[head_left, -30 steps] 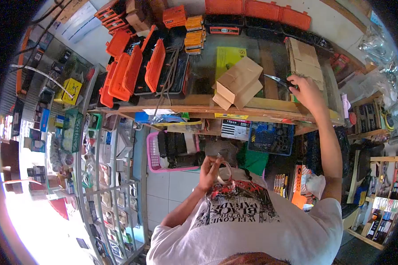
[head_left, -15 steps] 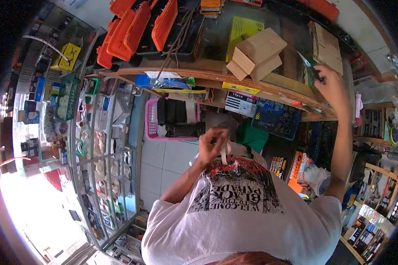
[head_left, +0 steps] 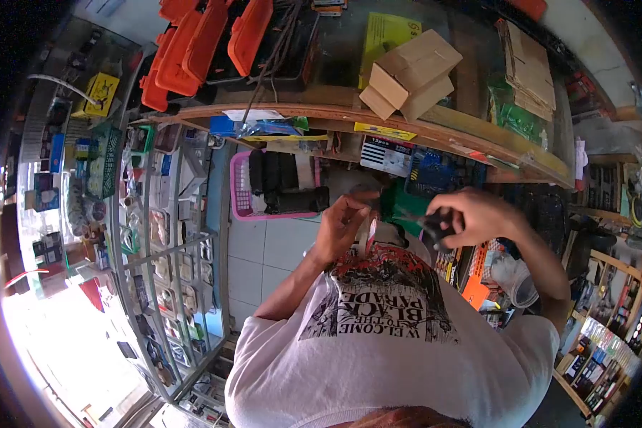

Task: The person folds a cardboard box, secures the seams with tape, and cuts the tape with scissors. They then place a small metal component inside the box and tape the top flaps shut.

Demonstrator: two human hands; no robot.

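In front of the chest, my left hand (head_left: 341, 227) is closed in a pinch on a roll of pale tape (head_left: 372, 234), which hangs below its fingertips. To the right of it, my right hand (head_left: 471, 217) is wrapped round dark-handled scissors (head_left: 439, 227). The scissor blades are blurred and point left towards the tape, with a gap between the two hands. Both hands are over the printed white shirt (head_left: 392, 357), below the front edge of the wooden counter (head_left: 471, 135).
An open cardboard box (head_left: 424, 68) sits on the counter, with flattened cardboard (head_left: 526, 68) on its right. Orange cases (head_left: 192, 53) stand at the upper left. A pink basket (head_left: 241, 192) with dark items is on the floor. Glass shelving (head_left: 146, 264) lines the left side.
My right hand has come down and left from above the counter to the chest with the scissors. My left hand still pinches the tape. The view has shifted slightly.
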